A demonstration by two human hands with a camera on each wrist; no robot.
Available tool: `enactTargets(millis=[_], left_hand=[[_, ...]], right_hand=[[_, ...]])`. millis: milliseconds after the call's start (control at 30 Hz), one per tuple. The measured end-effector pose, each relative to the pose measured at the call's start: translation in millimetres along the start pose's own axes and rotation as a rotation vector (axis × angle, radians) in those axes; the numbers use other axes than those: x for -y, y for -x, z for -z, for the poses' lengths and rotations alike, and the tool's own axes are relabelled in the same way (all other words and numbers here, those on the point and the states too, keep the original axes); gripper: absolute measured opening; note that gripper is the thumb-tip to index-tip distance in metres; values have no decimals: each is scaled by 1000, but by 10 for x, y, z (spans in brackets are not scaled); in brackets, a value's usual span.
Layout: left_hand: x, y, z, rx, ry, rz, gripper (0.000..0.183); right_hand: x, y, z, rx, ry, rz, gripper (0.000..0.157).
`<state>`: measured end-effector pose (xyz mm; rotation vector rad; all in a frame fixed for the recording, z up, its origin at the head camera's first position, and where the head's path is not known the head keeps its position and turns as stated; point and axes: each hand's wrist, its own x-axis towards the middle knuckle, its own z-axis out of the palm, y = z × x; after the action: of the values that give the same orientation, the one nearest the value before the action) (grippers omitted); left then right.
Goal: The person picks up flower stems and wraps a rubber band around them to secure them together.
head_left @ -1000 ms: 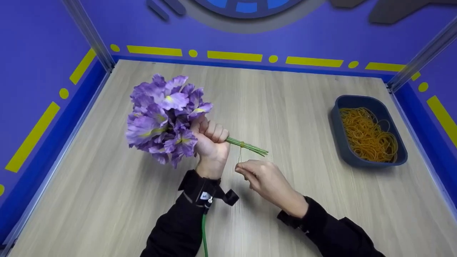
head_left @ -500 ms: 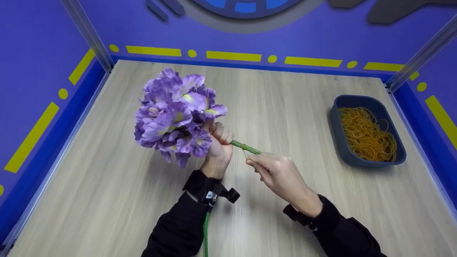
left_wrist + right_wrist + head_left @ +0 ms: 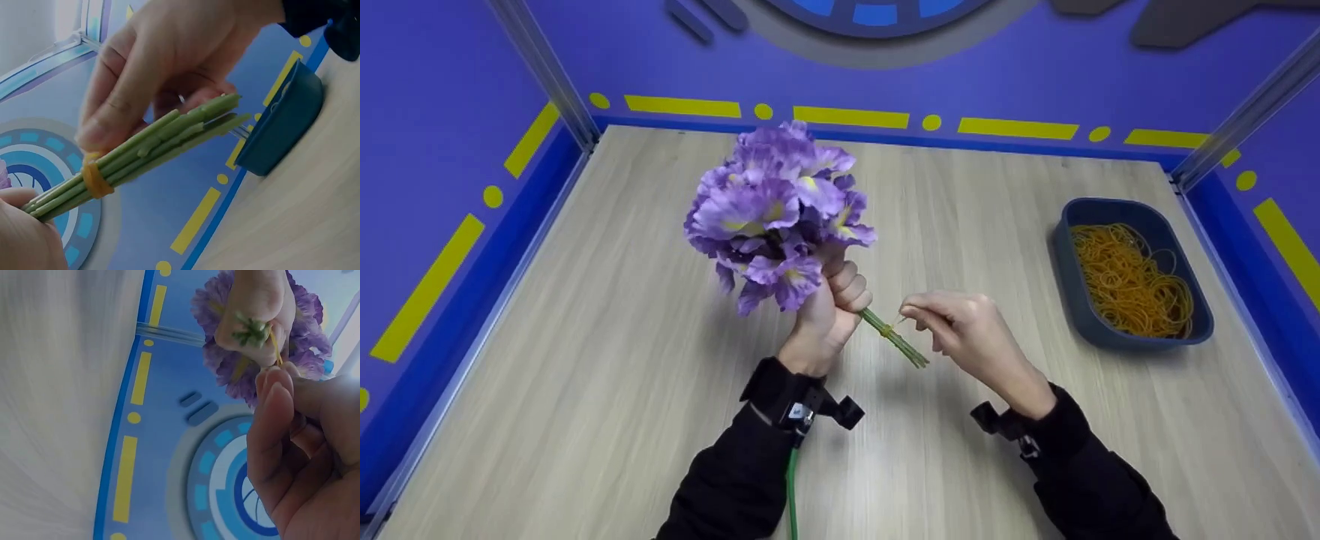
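Observation:
My left hand (image 3: 832,315) grips a bunch of purple artificial irises (image 3: 780,202) by the stems, just under the blooms. The green stems (image 3: 904,346) stick out below the fist, slanting down to the right. Wound round them is a yellow rubber band (image 3: 95,179), a short way above the cut ends. My right hand (image 3: 971,330) pinches a stretched loop of that band between thumb and fingertips, pulled out to the right of the stems. In the right wrist view the taut band (image 3: 275,346) runs from the stems to the pinching fingertips (image 3: 275,385).
A dark blue bin (image 3: 1155,345) holding a heap of yellow rubber bands (image 3: 1132,285) stands at the right of the wooden table (image 3: 585,420). Blue panels (image 3: 997,82) with yellow marks enclose the back and sides. A green cable (image 3: 791,487) trails from the left wrist.
The flowers and left hand have shifted right and away, the stems now slanting more steeply. My right hand has carried the pinched band loop from below the stems, across to their right side.

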<state>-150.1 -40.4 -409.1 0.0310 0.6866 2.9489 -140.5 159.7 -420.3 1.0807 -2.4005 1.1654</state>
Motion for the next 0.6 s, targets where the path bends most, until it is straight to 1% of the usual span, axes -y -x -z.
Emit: enactTargets(millis=[67, 133, 233, 333, 400, 467, 533, 600], left_hand=[[-20, 6, -15, 2, 20, 16, 45], [-38, 17, -30, 11, 65, 19, 44], [-49, 33, -41, 17, 197, -6, 43], [-54, 41, -32, 5, 351, -65, 42], [-73, 32, -14, -25, 422, -122, 42], [-106, 17, 0, -60, 458, -184, 42], [-143, 6, 6, -82, 475, -241, 42], [-173, -1, 2, -82, 473, -281, 41]], right_hand=[[-43, -5, 3, 29, -48, -33, 9], [-77, -10, -23, 61, -114, -72, 10], [-110, 14, -149, 104, -239, -153, 13], [-99, 59, -360, 123, -399, -260, 16], [-57, 93, -491, 118, -494, -320, 18], [6, 113, -579, 91, -541, -347, 20], [71, 133, -633, 39, -554, -331, 19], [133, 151, -664, -15, -539, -296, 18]])
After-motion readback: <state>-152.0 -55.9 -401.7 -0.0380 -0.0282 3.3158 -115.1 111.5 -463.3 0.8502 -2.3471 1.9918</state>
